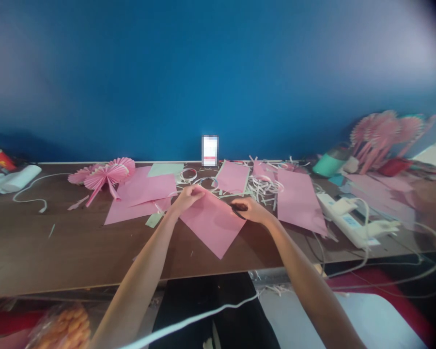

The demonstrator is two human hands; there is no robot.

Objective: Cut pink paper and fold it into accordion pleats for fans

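Observation:
A sheet of pink paper point(218, 230) lies turned cornerwise on the brown table before me. My left hand point(191, 198) pinches its upper left edge between thumb and fingers. In my right hand point(252, 211) is a pair of dark-handled scissors point(239, 208), set along the sheet's upper right edge with the blades pointing up and left. How far apart the blades are cannot be made out. Just beyond my left hand sits a roll of tape point(208, 183), and a second tape roll point(188, 175) is to its left.
Pink sheets point(300, 198) and a heap of white paper strips point(263, 186) lie to the right, near a white power strip point(345, 220) with cables. Folded pink paper fans point(107, 177) rest at left; more fans point(380, 131) stand at far right. A lit phone point(210, 150) leans against the blue wall.

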